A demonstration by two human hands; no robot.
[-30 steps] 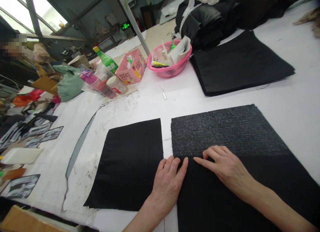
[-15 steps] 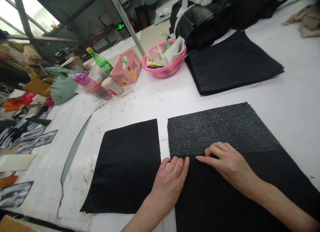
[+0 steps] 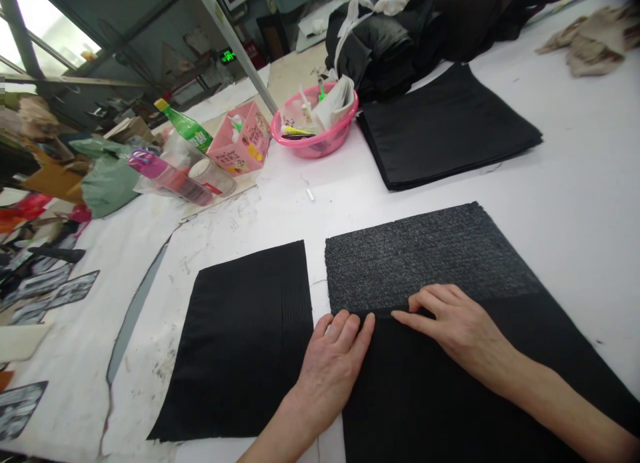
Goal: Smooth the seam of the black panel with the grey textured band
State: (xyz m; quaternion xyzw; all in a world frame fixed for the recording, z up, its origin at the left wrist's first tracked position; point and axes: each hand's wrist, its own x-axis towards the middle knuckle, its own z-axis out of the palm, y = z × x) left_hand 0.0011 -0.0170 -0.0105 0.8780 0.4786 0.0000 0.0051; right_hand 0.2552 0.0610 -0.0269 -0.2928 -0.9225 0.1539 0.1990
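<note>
A large black fabric panel (image 3: 425,390) lies before me, with a speckled dark grey textured piece (image 3: 420,256) along its far part. My left hand (image 3: 335,353) presses its bunched fingertips on the panel's folded edge at the left corner, where the black meets the grey. My right hand (image 3: 455,323) pinches that same edge a little further right, thumb and forefinger close to the cloth. Left of my left hand lies a separate black fabric piece (image 3: 240,336), flat, with fine pleat lines near its right side.
Behind lie a stack of black fabric sheets (image 3: 445,130) and a black bundle (image 3: 385,43). A pink basin (image 3: 320,140), a pink box (image 3: 245,146), a green bottle (image 3: 185,126) and a purple-capped bottle (image 3: 170,176) stand back left. A beige cloth (image 3: 595,43) lies far right.
The view has shifted slightly, so the table items appear further left. Both hands keep almost the same grip along the fabric edge.
</note>
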